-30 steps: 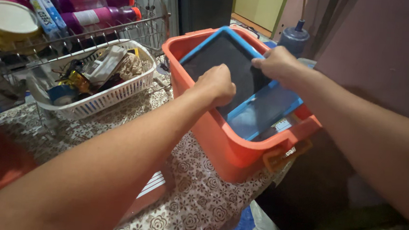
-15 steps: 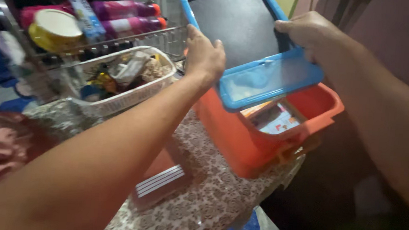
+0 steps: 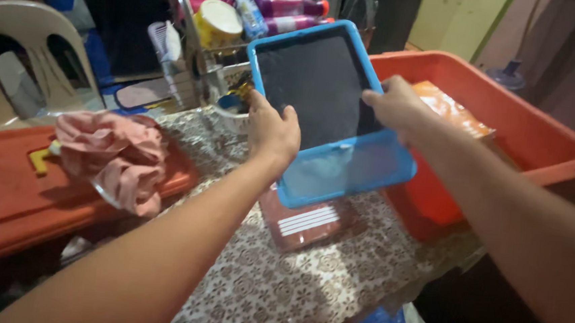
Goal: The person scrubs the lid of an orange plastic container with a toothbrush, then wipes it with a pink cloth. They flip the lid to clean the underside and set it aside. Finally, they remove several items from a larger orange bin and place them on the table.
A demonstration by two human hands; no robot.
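Note:
I hold a flat blue plastic box (image 3: 331, 110) with a dark panel on top, lifted above the table. My left hand (image 3: 273, 130) grips its left edge and my right hand (image 3: 399, 105) grips its right edge. The box is tilted, its clear lower part towards me. Behind it on the right sits an open orange plastic bin (image 3: 545, 142) with an orange packet (image 3: 450, 105) inside.
A floral tablecloth (image 3: 279, 282) covers the table. A red booklet (image 3: 307, 223) lies under the box. An orange lid (image 3: 22, 197) with a pink cloth (image 3: 115, 159) lies at left. A dish rack (image 3: 200, 54) with bottles and a white plastic chair (image 3: 19, 48) stand behind.
Both hands have lifted the blue box out of the orange bin and carried it left over the table. The view has swung left, showing the orange lid and pink cloth.

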